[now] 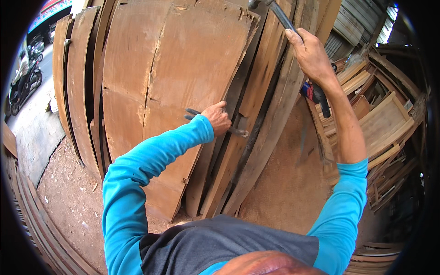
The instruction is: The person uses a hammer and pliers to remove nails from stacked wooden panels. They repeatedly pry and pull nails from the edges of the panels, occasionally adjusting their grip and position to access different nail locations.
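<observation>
My right hand (314, 59) is raised at the upper right and wrapped around the dark handle of a hammer (282, 16). The hammer's head is partly cut off by the top edge. In my left hand (217, 118) is a dark metal pair of pincers (240, 133); its two handles stick out to the left of the fist and its head points right. That fist is in front of the right edge of a large brown wooden panel (192, 59), beside upright timbers (261, 87). Whether the pincers grip anything, I cannot tell.
Tall boards (82, 82) lean at the left. Scrap wood and frames (385, 119) are heaped at the right, with a blue, red and black object (311, 93) near my right forearm. A motorbike (27, 82) is on the road outside. Slats (41, 233) lie at lower left.
</observation>
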Demonstrator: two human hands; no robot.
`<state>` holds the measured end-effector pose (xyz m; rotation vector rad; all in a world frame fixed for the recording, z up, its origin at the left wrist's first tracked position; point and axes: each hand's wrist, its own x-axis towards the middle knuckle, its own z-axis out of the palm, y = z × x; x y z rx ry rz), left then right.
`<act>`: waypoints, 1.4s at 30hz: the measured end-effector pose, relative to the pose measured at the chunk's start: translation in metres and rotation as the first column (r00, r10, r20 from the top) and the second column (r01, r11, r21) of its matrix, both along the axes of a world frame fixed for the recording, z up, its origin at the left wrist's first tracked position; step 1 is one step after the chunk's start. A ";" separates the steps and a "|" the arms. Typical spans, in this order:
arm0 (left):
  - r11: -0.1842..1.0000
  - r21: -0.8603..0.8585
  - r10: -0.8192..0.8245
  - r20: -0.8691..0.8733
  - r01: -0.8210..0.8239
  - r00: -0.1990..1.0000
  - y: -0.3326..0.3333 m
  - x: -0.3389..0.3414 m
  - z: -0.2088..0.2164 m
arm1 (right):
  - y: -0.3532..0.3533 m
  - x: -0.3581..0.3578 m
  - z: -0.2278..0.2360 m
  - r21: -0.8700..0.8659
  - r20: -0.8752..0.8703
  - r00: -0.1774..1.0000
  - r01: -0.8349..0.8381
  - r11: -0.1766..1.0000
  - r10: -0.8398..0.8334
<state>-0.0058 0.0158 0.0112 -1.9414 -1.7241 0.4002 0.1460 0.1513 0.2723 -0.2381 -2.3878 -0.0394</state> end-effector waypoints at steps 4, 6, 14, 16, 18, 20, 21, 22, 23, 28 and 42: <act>1.000 -0.014 0.017 -0.041 -0.017 0.999 -0.003 0.005 0.008 | -0.002 0.008 -0.003 -0.012 -0.365 0.910 -0.218 0.976 0.198; 1.000 0.001 0.003 -0.033 -0.003 0.999 -0.003 0.003 0.005 | -0.001 0.005 -0.014 -0.011 -0.447 0.861 -0.276 0.961 0.242; 0.999 0.051 -0.006 -0.039 0.008 0.999 -0.003 0.002 0.000 | 0.016 -0.013 -0.035 -0.055 -0.324 0.929 -0.210 0.976 0.182; 0.999 0.035 0.009 -0.045 -0.008 0.999 -0.004 0.002 0.001 | 0.019 -0.025 -0.015 -0.016 -0.302 0.943 -0.151 0.988 0.139; 0.999 0.038 0.023 -0.049 -0.021 0.999 -0.005 0.000 0.002 | 0.020 -0.043 0.005 -0.038 -0.206 0.972 -0.119 0.992 0.108; 0.998 0.056 0.011 -0.046 -0.009 0.999 -0.004 0.001 -0.001 | 0.026 -0.063 0.015 -0.060 -0.150 0.981 -0.137 0.989 0.127; 0.998 0.064 -0.005 -0.038 0.007 0.999 0.000 0.003 -0.002 | 0.030 -0.073 0.019 -0.070 -0.143 0.977 -0.171 0.983 0.159; 0.998 0.068 -0.006 -0.033 0.008 0.999 0.000 0.002 -0.003 | 0.030 -0.085 0.020 -0.084 -0.141 0.968 -0.219 0.972 0.206; 0.997 0.073 -0.007 -0.029 0.009 1.000 0.000 0.002 -0.004 | 0.026 -0.094 0.022 -0.122 -0.127 0.968 -0.232 0.965 0.217; 0.998 0.064 0.014 -0.043 -0.011 0.999 -0.002 0.005 0.001 | 0.013 -0.127 0.037 -0.139 -0.018 0.980 -0.198 0.970 0.197; 0.997 0.075 0.016 -0.022 -0.014 1.000 -0.001 0.003 -0.001 | 0.025 -0.135 0.042 -0.315 -0.016 0.918 -0.380 0.870 0.396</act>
